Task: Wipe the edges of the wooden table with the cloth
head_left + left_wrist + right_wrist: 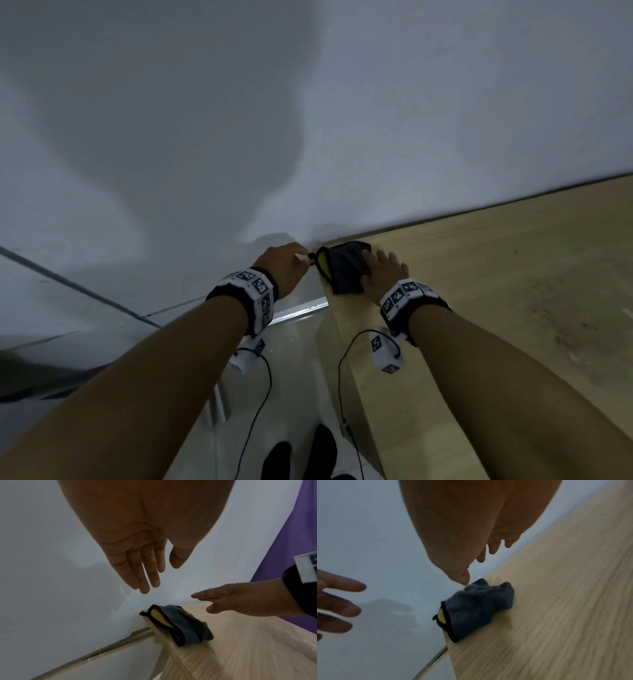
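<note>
A dark grey cloth (344,265) with black trim and a yellow inside lies crumpled on the far left corner of the light wooden table (496,291), slightly overhanging the left edge. My left hand (291,263) hovers off the table just left of the cloth. In the left wrist view that left hand (154,574) has straight fingers and holds nothing above the cloth (185,626). My right hand (387,270) is over the table right beside the cloth. In the right wrist view the right hand (472,570) is open, its thumb just above the cloth (479,607).
A white wall (308,120) stands directly behind the table's far edge. Left of the table is pale floor with a skirting strip (298,310). My feet in black (301,455) stand by the table's left side. Thin black cables (342,377) hang from both wrists.
</note>
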